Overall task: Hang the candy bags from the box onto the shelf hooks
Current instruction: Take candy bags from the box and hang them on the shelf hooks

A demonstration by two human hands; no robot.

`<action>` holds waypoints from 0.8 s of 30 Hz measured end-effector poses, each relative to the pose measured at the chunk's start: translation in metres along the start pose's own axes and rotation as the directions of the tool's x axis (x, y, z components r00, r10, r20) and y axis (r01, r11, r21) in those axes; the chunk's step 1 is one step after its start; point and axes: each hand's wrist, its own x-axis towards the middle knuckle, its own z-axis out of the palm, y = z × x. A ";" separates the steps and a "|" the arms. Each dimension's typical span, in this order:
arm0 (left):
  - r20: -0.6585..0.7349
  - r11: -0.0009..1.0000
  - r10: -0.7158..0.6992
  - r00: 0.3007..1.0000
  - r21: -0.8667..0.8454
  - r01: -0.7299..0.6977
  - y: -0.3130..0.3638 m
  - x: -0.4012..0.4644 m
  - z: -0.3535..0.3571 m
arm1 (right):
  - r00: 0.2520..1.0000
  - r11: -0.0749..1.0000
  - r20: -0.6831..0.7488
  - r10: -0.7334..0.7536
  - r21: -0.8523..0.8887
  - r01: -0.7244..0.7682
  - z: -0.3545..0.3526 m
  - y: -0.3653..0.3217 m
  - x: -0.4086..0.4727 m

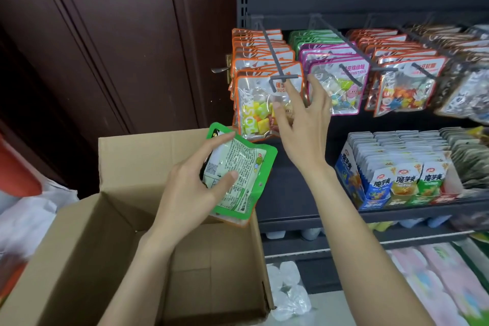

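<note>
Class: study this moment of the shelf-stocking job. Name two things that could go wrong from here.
1. The green-edged candy bag might go on the wrong hook: the right hand is at the orange-edged bags, while the green ones hang behind purple-edged bags.
2. The left hand holds it over the cardboard box edge; it could slip.

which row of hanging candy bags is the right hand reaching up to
The orange-edged row on the leftmost hook; the right hand has open fingers in front of its front bag. The purple and green rows hang further right.
</note>
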 end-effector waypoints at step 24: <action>0.262 0.896 0.018 0.965 -0.432 0.101 0.029 0.030 0.081 | 0.915 0.790 0.402 0.010 0.558 -0.254 -0.142 0.035 -0.077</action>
